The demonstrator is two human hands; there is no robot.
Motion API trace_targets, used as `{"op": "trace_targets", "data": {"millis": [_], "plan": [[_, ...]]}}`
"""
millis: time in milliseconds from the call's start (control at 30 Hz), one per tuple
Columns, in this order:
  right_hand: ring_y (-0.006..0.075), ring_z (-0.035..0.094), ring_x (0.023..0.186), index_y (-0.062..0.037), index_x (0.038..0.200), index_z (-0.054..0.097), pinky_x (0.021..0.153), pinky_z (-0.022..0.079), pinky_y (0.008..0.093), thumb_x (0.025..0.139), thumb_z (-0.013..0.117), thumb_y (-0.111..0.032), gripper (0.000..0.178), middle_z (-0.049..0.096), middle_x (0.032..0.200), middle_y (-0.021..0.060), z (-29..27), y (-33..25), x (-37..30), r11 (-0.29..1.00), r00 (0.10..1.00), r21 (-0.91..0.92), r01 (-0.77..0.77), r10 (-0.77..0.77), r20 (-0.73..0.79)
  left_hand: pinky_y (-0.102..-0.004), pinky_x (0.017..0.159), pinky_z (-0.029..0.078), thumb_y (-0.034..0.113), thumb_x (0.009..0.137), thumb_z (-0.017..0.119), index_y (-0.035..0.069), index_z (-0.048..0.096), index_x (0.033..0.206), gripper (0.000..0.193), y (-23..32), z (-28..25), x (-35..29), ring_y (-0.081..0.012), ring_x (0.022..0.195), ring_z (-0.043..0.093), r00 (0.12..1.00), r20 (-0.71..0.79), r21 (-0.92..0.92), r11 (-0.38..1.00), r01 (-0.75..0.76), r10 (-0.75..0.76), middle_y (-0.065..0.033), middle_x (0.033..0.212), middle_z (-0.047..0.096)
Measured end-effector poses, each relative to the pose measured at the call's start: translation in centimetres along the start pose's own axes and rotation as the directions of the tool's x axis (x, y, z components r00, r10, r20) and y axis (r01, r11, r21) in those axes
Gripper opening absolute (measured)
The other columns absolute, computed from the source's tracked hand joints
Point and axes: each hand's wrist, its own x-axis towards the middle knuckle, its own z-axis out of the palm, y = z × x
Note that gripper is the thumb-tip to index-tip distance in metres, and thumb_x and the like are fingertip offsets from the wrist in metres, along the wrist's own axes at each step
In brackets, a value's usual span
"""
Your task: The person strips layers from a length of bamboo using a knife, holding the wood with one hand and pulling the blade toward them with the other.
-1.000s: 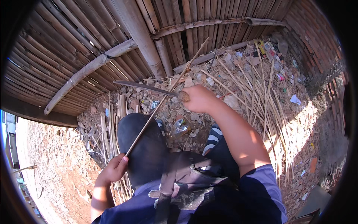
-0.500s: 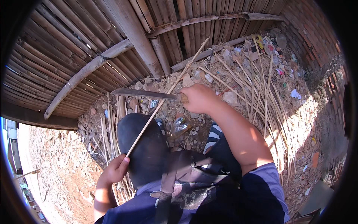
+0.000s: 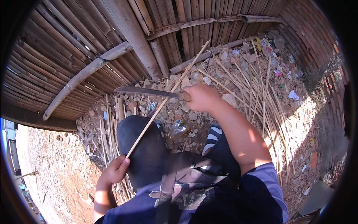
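Note:
My left hand (image 3: 116, 170) pinches the near end of a long, thin bamboo strip (image 3: 148, 125) between thumb and fingers. The strip slants across my dark-clad knee, away to the upper right, with its far end near the bamboo wall. In my right hand (image 3: 200, 98) is the wooden handle of a machete (image 3: 149, 92), fingers wrapped round it. Its long dark blade points left and crosses the strip near the handle. Whether the edge bites into the strip, I cannot tell.
Pale bamboo strips (image 3: 266, 100) lie in a loose pile at right, and more (image 3: 108, 130) lie left of my knee. A clear plastic bottle (image 3: 178, 130) rests between my feet. A bamboo wall (image 3: 78, 48) stands ahead, a brick wall (image 3: 315, 41) at right. Rubble and litter cover the ground.
The machete and my right hand have shifted very slightly right. My left hand keeps its hold on the strip in nearly the same place.

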Motion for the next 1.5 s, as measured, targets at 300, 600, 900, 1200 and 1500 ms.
{"op": "trace_targets", "data": {"millis": [300,600,900,1200,1500], "plan": [[0.0395,0.068,0.093,-0.0071,0.096,0.069,0.083,0.054,0.0486,0.074,0.068,-0.017,0.024,0.07,0.093,0.0188,-1.0,4.6,0.4,0.987,0.994,0.113,-0.111,0.112,-0.001,-0.0298,0.066,0.044,0.041,0.108,0.049,0.005,0.058,0.091,0.04,-0.1,-0.6,0.3,-0.0117,0.07,0.048,0.989,0.111,-0.21,0.97,0.123,-0.101,0.0019,0.072,0.053],[0.0407,0.068,0.089,-0.0079,0.097,0.069,0.079,0.053,0.0497,0.072,0.07,-0.02,0.027,0.069,0.088,0.0219,-1.0,0.2,-0.7,0.996,0.999,-0.076,0.041,-0.041,-0.002,-0.0316,0.061,0.043,0.04,0.108,0.048,0.004,0.056,0.087,0.042,-0.4,-0.2,-0.3,-0.0118,0.066,0.047,0.998,0.046,-0.126,0.991,0.056,-0.05,0.0008,0.068,0.051],[0.0356,0.07,0.096,-0.0106,0.101,0.071,0.084,0.055,0.0479,0.074,0.065,-0.014,0.028,0.073,0.101,0.0169,-0.4,5.2,0.8,0.987,0.988,0.059,-0.15,0.151,-0.018,-0.0316,0.061,0.043,0.039,0.108,0.048,0.003,0.054,0.085,0.043,0.0,0.1,-1.6,-0.0121,0.066,0.047,0.999,-0.001,-0.03,0.999,0.035,-0.035,-0.0013,0.068,0.052],[0.0392,0.068,0.094,-0.0103,0.102,0.07,0.084,0.054,0.0494,0.073,0.07,-0.02,0.03,0.071,0.096,0.0188,-1.5,1.4,-0.7,0.985,0.991,-0.127,0.118,-0.108,0.083,-0.0344,0.062,0.044,0.037,0.107,0.05,0.002,0.056,0.086,0.042,-0.6,0.8,-2.3,-0.0151,0.065,0.05,0.993,-0.082,0.09,0.993,-0.081,0.088,-0.0039,0.066,0.052],[0.0401,0.068,0.091,-0.008,0.097,0.068,0.081,0.054,0.0503,0.072,0.069,-0.018,0.027,0.071,0.09,0.0176,-1.3,3.1,0.1,1.0,0.987,-0.02,0.003,-0.006,-0.16,-0.0346,0.062,0.044,0.037,0.107,0.051,0.001,0.058,0.089,0.041,-0.5,0.2,-1.6,-0.0152,0.065,0.05,0.998,-0.041,0.057,0.997,-0.045,0.047,-0.0037,0.066,0.052]]}}
